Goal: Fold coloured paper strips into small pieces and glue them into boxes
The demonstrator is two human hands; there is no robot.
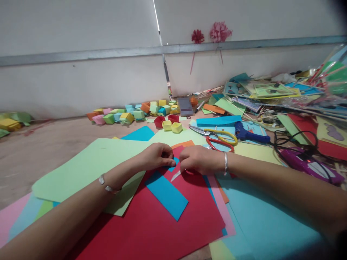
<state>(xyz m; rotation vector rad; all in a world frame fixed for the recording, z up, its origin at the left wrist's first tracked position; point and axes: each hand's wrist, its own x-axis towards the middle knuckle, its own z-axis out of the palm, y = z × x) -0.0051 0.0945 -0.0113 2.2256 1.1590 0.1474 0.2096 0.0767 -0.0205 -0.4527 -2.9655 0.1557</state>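
The left hand [158, 156] is seen curled at the centre of the view, its fingertips pressed together in a pinch on the upper end of a blue paper strip [166, 193]; the right hand [199, 160] is set just beside it at three o'clock, knuckles up and fingers folded under and drawn together at the same end of the strip; whether the strip itself is gripped by this hand cannot be told, and a pale sliver [176, 176] is shown poking out from under it, too small to be identified. The strip is laid flat on a red sheet [162, 224], running from the hands towards six o'clock, slightly slanted; a bracelet [105, 185] is worn on the left wrist and a silver bangle [225, 163] on the right.

A light green sheet [86, 166] is spread at nine o'clock from the hands, partly under the left forearm; yellow-handled scissors [218, 134] and red-handled scissors [220, 143] are found near the right hand at one o'clock, with a blue glue gun [251, 135] just beyond them at two o'clock. A row of small folded paper boxes [130, 115] is lined up along the wall at eleven o'clock; a heap of coloured cards [271, 92] is piled at two o'clock; two paper flowers [220, 31] are fixed to the wall at twelve o'clock.
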